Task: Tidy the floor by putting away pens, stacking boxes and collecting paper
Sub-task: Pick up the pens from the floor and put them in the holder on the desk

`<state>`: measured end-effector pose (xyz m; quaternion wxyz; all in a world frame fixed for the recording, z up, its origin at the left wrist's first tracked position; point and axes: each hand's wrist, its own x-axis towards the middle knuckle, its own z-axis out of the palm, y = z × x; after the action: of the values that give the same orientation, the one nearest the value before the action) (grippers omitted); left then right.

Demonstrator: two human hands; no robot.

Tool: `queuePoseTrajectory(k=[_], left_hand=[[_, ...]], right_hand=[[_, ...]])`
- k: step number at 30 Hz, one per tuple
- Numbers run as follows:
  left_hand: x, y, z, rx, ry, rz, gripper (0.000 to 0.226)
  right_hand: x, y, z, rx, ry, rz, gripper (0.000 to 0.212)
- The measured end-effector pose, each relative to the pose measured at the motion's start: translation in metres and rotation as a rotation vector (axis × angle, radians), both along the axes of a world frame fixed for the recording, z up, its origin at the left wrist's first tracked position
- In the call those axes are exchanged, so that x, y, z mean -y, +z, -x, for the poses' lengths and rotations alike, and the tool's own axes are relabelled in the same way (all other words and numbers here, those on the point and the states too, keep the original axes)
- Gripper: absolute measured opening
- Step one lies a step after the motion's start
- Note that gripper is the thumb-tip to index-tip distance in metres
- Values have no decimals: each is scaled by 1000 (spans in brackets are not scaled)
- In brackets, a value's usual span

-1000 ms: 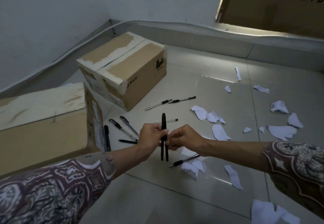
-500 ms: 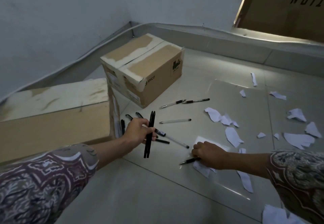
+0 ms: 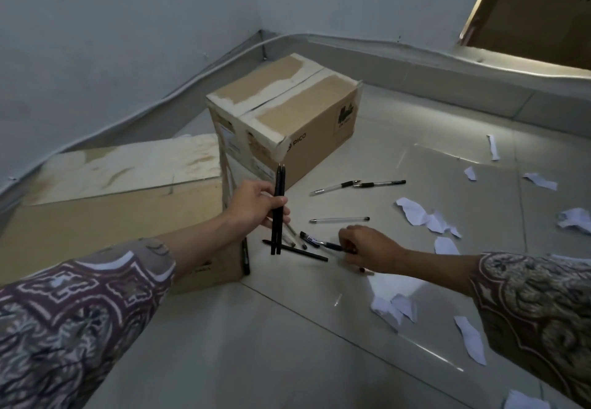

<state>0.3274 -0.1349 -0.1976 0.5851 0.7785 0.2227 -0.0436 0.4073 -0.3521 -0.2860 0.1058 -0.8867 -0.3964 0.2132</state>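
My left hand grips two black pens held upright above the floor. My right hand is low on the floor and pinches a dark pen by its end; another pen's tip pokes out beneath that hand. More pens lie loose: a black one below the held pair, a clear one, and two end to end near the box. A cardboard box stands behind, a larger flat box at the left. Torn white paper scraps litter the right.
A black pen leans along the flat box's corner. The grey wall and skirting close off the left and back. A big brown carton stands at the top right. Paper pieces lie in front of my right hand.
My right hand left the paper spot and moved left to the pen cluster, taking hold of a dark pen. My left hand kept its two pens and turned them more upright.
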Motion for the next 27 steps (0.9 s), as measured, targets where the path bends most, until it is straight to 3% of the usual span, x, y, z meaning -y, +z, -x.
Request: queuePoseTrajectory(k=[7, 11, 18, 24, 27], left_hand=[[-16, 9, 5, 16, 76, 25, 10], [-20, 9, 8, 23, 107, 68, 10], [-28, 10, 8, 41, 140, 90, 10], [-25, 7, 4, 32, 131, 63, 12], [-18, 5, -3, 35, 96, 35, 18]], right_hand=[[-66, -16, 8, -48, 21, -90, 5], [-89, -32, 15, -28, 52, -41, 25], [-102, -43, 14, 86, 34, 81, 26], [-90, -40, 1, -123, 106, 7, 9], [-75, -25, -9, -200, 29, -94, 25]])
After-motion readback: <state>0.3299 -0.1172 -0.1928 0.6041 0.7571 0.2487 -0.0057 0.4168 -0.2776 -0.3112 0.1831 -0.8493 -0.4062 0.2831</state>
